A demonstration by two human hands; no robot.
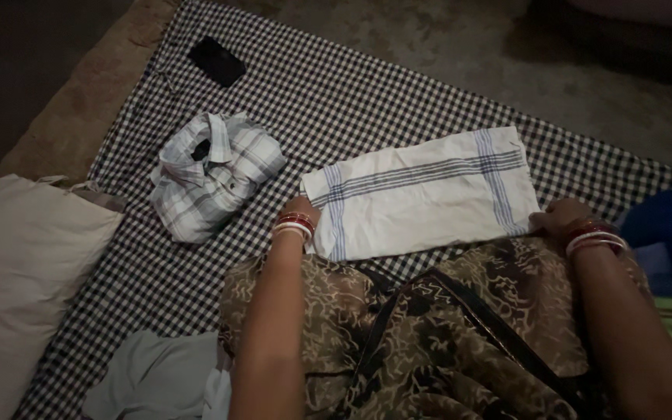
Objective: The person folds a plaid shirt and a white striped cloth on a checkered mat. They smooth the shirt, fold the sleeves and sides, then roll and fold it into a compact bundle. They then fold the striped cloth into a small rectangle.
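White cloth with blue-grey stripes (421, 190), folded into a long rectangle, lies flat on the black-and-white checked sheet (351, 93) just ahead of the person's lap. The left hand (299, 211) rests at the cloth's near left corner, fingers mostly hidden behind the wrist and its red and white bangles (295, 225), so I cannot tell whether its grip has closed on the edge. The right hand (560, 215) sits at the cloth's near right corner, touching it, fingers curled down; whether that grip pinches the fabric cannot be told either. A folded plaid shirt (213, 173) lies to the left of the cloth, apart from it. Farther up the sheet lies a dark flat phone-like object (216, 61). A pale pillow (17, 272) sits at the far left edge, and a light grey garment (157, 377) lies crumpled near the left elbow.
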